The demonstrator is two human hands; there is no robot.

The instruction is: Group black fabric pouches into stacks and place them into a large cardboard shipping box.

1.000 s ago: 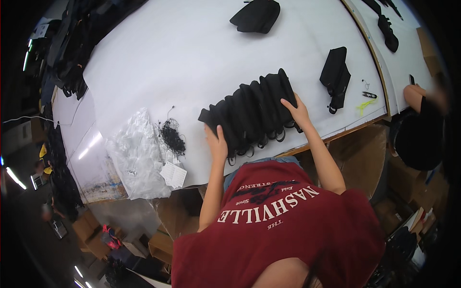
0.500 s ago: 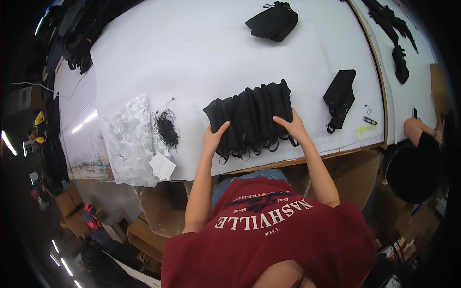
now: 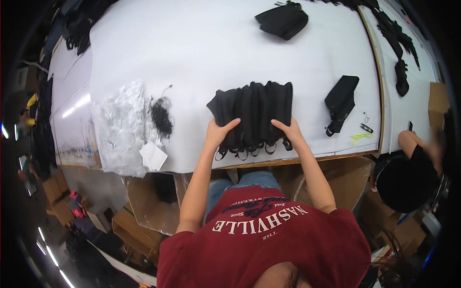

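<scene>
White-covered counter (image 3: 192,53), crumpled clear plastic (image 3: 120,127) and black thread tangle (image 3: 161,117) at left. Left hand (image 3: 217,133) and right hand (image 3: 289,132) grip opposite ends of a ridged black fabric stack (image 3: 254,108) with loops, toward the near edge; it sits between them. Looks like the squaring-up step; next move calls for even inward pressure.

Plain black covers the row of fabric pouches (image 3: 254,110) at mid-frame, the single pouch (image 3: 282,22) at the top and the folded pouch (image 3: 343,102) at right. The desk (image 3: 192,48) is white, brown along its edge. At left: whitish translucent plastic bags (image 3: 121,128), black cord (image 3: 162,117), white cards (image 3: 153,156). At right, neon-yellow thread (image 3: 361,137). Below, blue jeans (image 3: 258,179) and a maroon T-shirt (image 3: 264,249) with white lettering and dark print.
</scene>
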